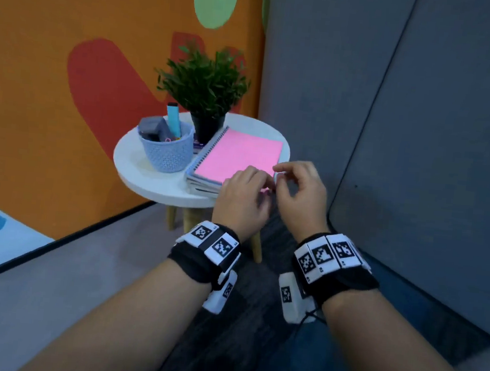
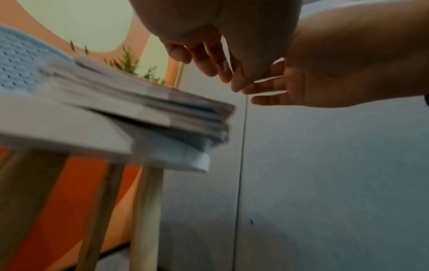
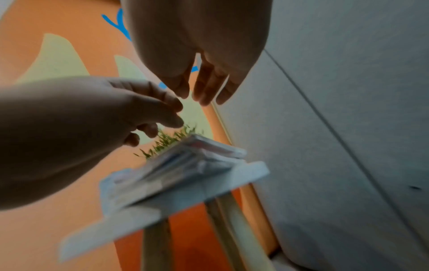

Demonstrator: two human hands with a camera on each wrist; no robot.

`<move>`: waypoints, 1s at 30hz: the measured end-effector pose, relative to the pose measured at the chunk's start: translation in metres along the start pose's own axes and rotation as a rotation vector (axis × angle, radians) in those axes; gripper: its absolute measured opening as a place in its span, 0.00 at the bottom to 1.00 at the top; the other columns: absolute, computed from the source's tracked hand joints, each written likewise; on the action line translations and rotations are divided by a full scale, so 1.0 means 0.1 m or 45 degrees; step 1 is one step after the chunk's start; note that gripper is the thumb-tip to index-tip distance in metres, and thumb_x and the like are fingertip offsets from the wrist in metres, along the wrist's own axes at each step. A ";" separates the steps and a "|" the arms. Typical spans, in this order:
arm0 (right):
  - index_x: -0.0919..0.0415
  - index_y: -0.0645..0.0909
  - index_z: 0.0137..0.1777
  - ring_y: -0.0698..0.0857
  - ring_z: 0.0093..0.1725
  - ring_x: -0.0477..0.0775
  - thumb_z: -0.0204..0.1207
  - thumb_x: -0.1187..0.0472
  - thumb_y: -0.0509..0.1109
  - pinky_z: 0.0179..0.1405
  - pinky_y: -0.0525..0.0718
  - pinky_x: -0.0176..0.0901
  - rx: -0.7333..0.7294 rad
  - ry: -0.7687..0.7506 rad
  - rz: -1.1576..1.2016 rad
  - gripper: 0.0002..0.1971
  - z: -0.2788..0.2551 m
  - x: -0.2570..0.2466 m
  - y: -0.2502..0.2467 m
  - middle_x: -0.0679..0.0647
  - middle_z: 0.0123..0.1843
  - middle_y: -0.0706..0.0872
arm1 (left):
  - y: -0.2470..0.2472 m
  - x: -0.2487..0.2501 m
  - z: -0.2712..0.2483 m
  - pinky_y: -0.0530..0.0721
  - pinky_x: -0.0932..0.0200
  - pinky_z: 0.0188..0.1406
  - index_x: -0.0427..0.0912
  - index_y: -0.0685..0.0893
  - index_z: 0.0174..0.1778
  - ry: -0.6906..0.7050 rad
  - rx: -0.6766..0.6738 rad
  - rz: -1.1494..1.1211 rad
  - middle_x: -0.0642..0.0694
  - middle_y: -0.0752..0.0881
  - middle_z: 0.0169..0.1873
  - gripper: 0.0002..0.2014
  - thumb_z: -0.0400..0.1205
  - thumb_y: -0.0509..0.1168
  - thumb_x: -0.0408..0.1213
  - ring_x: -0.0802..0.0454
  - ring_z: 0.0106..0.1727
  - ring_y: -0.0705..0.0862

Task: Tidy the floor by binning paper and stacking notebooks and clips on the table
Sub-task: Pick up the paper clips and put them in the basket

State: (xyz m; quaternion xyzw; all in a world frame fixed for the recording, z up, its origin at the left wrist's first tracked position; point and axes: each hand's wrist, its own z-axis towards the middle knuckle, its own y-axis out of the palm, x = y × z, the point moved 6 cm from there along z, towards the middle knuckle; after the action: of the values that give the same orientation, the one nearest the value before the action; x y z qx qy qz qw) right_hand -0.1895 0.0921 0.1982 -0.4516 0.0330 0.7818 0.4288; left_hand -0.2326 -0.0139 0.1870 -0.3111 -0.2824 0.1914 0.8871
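Overhead, the left hand point(image 1: 241, 198) and right hand point(image 1: 300, 193) hover empty, fingers loosely curled, by the notebooks point(image 1: 234, 157) stacked on the table point(image 1: 149, 176), likely squared for stability; both wrist views show slack fingers above that pile.

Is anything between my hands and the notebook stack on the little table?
Nothing visible. Both the left hand and right hand hover at the near corner of the pink-covered spiral notebook stack on the round white table. The woven blue basket stands off to the left.
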 end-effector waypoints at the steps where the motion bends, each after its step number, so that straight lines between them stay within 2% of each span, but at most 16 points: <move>1: 0.59 0.85 0.47 0.82 0.46 0.45 0.74 0.70 0.66 0.50 0.80 0.30 0.025 -0.004 -0.032 0.08 -0.16 0.13 -0.10 0.47 0.47 0.80 | 0.14 0.10 -0.15 0.73 0.54 0.44 0.43 0.80 0.45 0.020 -0.054 -0.002 0.45 0.81 0.43 0.06 0.73 0.66 0.33 0.46 0.46 0.79; 2: 0.60 0.85 0.46 0.83 0.46 0.48 0.73 0.69 0.66 0.50 0.82 0.37 0.034 0.008 -0.064 0.08 -0.34 0.28 -0.18 0.49 0.47 0.80 | 0.30 0.17 -0.33 0.75 0.52 0.43 0.42 0.80 0.45 0.034 -0.125 -0.017 0.45 0.81 0.43 0.07 0.73 0.66 0.33 0.45 0.46 0.79; 4: 0.60 0.84 0.47 0.84 0.46 0.51 0.73 0.68 0.66 0.48 0.84 0.43 -0.023 0.097 -0.143 0.07 -0.76 0.67 -0.26 0.51 0.49 0.81 | 0.69 0.22 -0.73 0.79 0.48 0.42 0.41 0.80 0.47 -0.001 -0.304 -0.069 0.44 0.81 0.45 0.07 0.74 0.65 0.33 0.44 0.46 0.80; 7: 0.59 0.83 0.49 0.83 0.46 0.52 0.75 0.65 0.66 0.46 0.84 0.50 -0.264 0.302 -0.277 0.06 -1.45 1.24 -0.20 0.52 0.51 0.81 | 1.25 0.10 -1.38 0.80 0.46 0.47 0.43 0.78 0.51 -0.175 -0.671 -0.110 0.45 0.78 0.50 0.07 0.79 0.60 0.35 0.44 0.52 0.79; 12: 0.59 0.83 0.52 0.83 0.51 0.59 0.76 0.65 0.65 0.49 0.84 0.53 -0.735 0.647 -0.431 0.08 -2.64 2.03 0.09 0.55 0.54 0.80 | 1.98 -0.27 -2.54 0.79 0.44 0.57 0.43 0.77 0.58 -0.420 -1.256 0.019 0.42 0.74 0.57 0.10 0.82 0.57 0.37 0.41 0.61 0.75; 14: 0.58 0.83 0.55 0.82 0.57 0.60 0.77 0.65 0.64 0.55 0.83 0.51 -0.934 0.771 -0.460 0.10 -3.08 2.25 0.19 0.57 0.57 0.80 | 2.16 -0.45 -3.00 0.78 0.44 0.61 0.47 0.75 0.64 -0.493 -1.516 0.115 0.42 0.71 0.63 0.14 0.83 0.55 0.35 0.40 0.66 0.72; 16: 0.57 0.81 0.60 0.79 0.64 0.61 0.80 0.63 0.62 0.62 0.80 0.50 -1.138 0.910 -0.515 0.12 -3.50 2.43 0.25 0.58 0.63 0.78 | 2.27 -0.61 -3.39 0.77 0.44 0.66 0.52 0.71 0.72 -0.516 -1.696 0.197 0.43 0.67 0.72 0.21 0.83 0.54 0.32 0.39 0.71 0.68; 18: 0.56 0.78 0.66 0.75 0.70 0.60 0.82 0.62 0.60 0.66 0.79 0.49 -1.313 1.005 -0.584 0.15 -3.85 2.55 0.30 0.58 0.70 0.73 | 2.33 -0.72 -3.67 0.78 0.46 0.68 0.59 0.63 0.78 -0.533 -1.814 0.253 0.47 0.56 0.81 0.33 0.80 0.54 0.24 0.38 0.79 0.60; 19: 0.56 0.76 0.69 0.73 0.72 0.60 0.81 0.62 0.61 0.67 0.79 0.49 -1.388 1.033 -0.607 0.16 -4.01 2.58 0.32 0.58 0.73 0.70 | 2.35 -0.75 -3.77 0.79 0.47 0.67 0.61 0.57 0.80 -0.546 -1.885 0.278 0.50 0.48 0.83 0.39 0.78 0.54 0.20 0.38 0.82 0.55; 21: 0.53 0.73 0.73 0.68 0.75 0.60 0.81 0.61 0.61 0.70 0.77 0.50 -1.527 1.075 -0.636 0.20 -4.29 2.61 0.35 0.58 0.76 0.66 | 2.39 -0.76 -3.86 0.81 0.50 0.65 0.62 0.48 0.82 -0.505 -2.022 0.331 0.53 0.38 0.84 0.46 0.77 0.55 0.17 0.40 0.84 0.47; 23: 0.49 0.71 0.75 0.64 0.76 0.63 0.82 0.62 0.61 0.72 0.75 0.53 -1.640 1.084 -0.653 0.22 -4.51 2.60 0.39 0.57 0.78 0.62 | 2.44 -0.71 -3.89 0.79 0.50 0.68 0.60 0.43 0.82 -0.406 -2.108 0.334 0.52 0.34 0.83 0.47 0.77 0.58 0.19 0.43 0.85 0.41; 27: 0.46 0.69 0.75 0.61 0.76 0.64 0.82 0.61 0.62 0.71 0.75 0.58 -1.724 1.024 -0.704 0.23 -4.68 2.55 0.43 0.57 0.78 0.60 | 2.52 -0.69 -4.00 0.71 0.47 0.75 0.57 0.38 0.83 -0.295 -2.223 0.358 0.52 0.31 0.82 0.47 0.77 0.59 0.22 0.45 0.84 0.38; 30: 0.46 0.63 0.78 0.61 0.77 0.63 0.81 0.54 0.63 0.70 0.76 0.59 -1.764 1.000 -0.702 0.25 -4.71 2.49 0.43 0.57 0.79 0.58 | 2.48 -0.69 -4.14 0.68 0.48 0.77 0.54 0.38 0.83 -0.289 -2.144 0.327 0.51 0.32 0.82 0.43 0.81 0.57 0.26 0.45 0.84 0.38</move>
State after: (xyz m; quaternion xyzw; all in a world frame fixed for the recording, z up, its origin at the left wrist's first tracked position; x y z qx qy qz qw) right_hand 0.0437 0.0179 -0.2767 -0.8437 -0.4188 0.2785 0.1878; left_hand -0.0696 -0.0512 -0.2709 -0.8743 -0.3798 0.0470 0.2985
